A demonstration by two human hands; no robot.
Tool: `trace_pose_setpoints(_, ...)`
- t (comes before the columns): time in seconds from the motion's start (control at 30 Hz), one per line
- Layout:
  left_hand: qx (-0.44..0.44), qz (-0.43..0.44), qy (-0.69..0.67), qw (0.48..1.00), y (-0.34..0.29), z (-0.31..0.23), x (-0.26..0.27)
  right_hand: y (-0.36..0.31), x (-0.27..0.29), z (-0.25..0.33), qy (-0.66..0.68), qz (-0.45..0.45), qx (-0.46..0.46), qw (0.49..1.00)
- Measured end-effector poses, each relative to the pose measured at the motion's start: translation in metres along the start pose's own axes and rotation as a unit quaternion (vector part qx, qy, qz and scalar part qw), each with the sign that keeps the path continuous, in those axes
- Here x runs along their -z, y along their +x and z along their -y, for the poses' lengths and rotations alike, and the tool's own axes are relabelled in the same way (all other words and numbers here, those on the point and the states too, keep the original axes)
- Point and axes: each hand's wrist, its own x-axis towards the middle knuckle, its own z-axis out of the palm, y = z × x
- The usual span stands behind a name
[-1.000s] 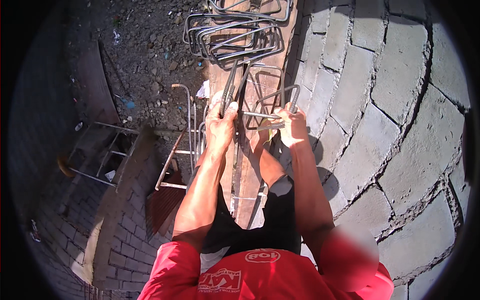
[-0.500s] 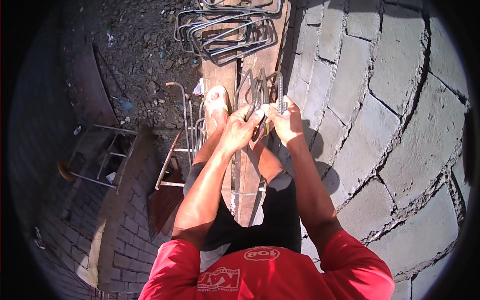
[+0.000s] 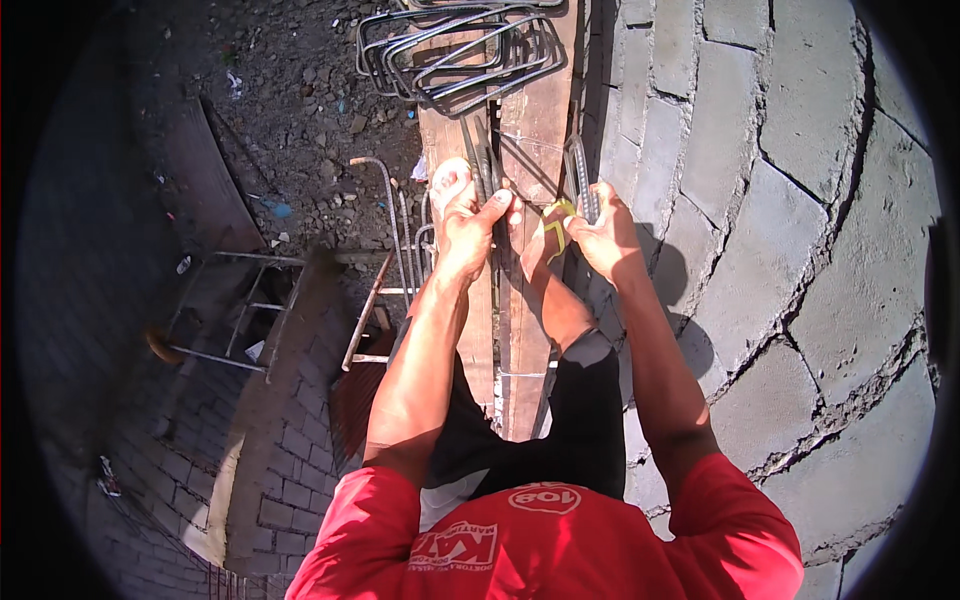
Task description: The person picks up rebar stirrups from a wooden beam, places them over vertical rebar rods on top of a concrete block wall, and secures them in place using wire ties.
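Both hands have drawn closer: left hand (image 3: 468, 232) clamps a steel rod (image 3: 487, 175) against the plank (image 3: 530, 330), right hand (image 3: 607, 235) grips another rod (image 3: 578, 180).

Two long wooden planks (image 3: 520, 330) laid side by side, running up the middle of the view beside a grey block wall (image 3: 790, 200). At the planks' far end, a heap of bent rebar stirrups (image 3: 460, 50), overlapping, some hanging past the left edge. Nearer along the planks, two bare feet: one (image 3: 447, 190) on the left plank, the other (image 3: 545, 235) on the right, with dark steel bars (image 3: 482, 170) lying lengthwise between them.
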Motion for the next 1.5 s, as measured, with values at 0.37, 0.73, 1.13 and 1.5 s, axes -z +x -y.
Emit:
trace_pose_setpoints(0.37, -0.013, 0.066, -0.061, 0.996, -0.008, -0.025, 0.01, -0.006, 0.054, 0.014, -0.341, 0.153, 0.338, 0.864)
trace_pose_setpoints(0.73, -0.016, 0.067, -0.062, 0.996, -0.012, -0.022, 0.014, 0.005, -0.005, 0.076, -0.315, 0.24, 0.398, 0.828)
trace_pose_setpoints(1.13, -0.047, 0.034, -0.09, 0.994, -0.017, -0.03, 0.022, 0.042, -0.016, 0.088, -0.121, 0.094, 0.453, 0.879)
trace_pose_setpoints(1.5, -0.022, -0.025, -0.119, 0.992, -0.04, -0.057, 0.051, 0.287, -0.066, 0.037, -0.139, -0.199, -0.022, 0.97)
